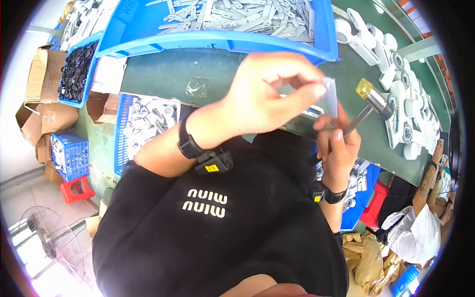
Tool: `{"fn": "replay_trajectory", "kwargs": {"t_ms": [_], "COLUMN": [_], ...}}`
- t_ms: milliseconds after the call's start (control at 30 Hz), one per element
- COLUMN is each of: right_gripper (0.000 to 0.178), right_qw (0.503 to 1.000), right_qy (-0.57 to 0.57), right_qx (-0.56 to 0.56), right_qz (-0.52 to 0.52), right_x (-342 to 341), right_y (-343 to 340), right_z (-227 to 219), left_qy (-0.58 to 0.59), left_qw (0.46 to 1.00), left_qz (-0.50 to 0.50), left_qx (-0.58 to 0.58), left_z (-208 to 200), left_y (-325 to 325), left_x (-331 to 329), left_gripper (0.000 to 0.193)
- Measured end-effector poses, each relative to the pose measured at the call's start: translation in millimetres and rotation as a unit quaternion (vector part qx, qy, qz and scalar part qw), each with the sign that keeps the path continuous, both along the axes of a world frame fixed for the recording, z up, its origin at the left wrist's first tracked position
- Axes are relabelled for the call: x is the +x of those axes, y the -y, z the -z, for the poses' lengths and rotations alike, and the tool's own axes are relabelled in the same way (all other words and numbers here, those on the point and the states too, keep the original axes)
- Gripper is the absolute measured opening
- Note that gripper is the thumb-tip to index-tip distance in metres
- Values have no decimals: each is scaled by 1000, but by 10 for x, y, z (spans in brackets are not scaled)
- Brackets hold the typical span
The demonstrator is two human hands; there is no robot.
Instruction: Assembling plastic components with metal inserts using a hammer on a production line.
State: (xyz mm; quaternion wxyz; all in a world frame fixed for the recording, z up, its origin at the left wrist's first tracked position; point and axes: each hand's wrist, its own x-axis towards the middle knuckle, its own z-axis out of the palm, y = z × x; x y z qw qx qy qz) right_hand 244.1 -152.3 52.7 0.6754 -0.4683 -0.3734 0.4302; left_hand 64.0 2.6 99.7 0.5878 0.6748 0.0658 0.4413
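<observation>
Lining the space off the bench's (163, 74) left end were cardboard boxes (49, 74), a blue crate (76, 171) above a red stool (76, 189), and a blue tray (73, 102) of black parts. A blue basket (121, 133) of pale parts sat by the near-left corner, and a large blue bin (208, 42) of flat grey strips spanned the far edge. Just on the near side of that bin, the left hand (267, 94) extended rightward, its fingers narrowed to a pinch at the far end of one grey strip (332, 99). That strip lay just right of those fingertips, its long axis running toward the person and the right hand (341, 148); the left was nearer. The right fingers curled around the handle of a hammer (378, 101) and crowded the strip's near end; whether one touched it, I could not tell. The hammer's yellow-tipped head stood right of the strip. Beyond it, white round-headed parts (410, 106) covered the bench's right end. A second blue bin (354, 218) sat under the near-right edge, with a co-worker (415, 237) farther right.
</observation>
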Motion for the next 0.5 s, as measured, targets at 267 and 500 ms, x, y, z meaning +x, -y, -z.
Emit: {"fn": "replay_trajectory", "kwargs": {"t_ms": [267,500], "right_gripper": [18,16], "right_qw": [995,945], "right_qy": [-7,235], "right_qx": [-13,-208], "right_qz": [100,97], "right_x": [-167,51], "right_y": [-127,-181], "right_z": [-53,-192], "left_qy": [-69,-210], "left_qw": [989,901], "left_qz": [-86,-229], "left_qx": [100,302], "left_z": [297,347], "left_y": [49,21], "left_x": [-195,-324], "left_gripper": [13,33]}}
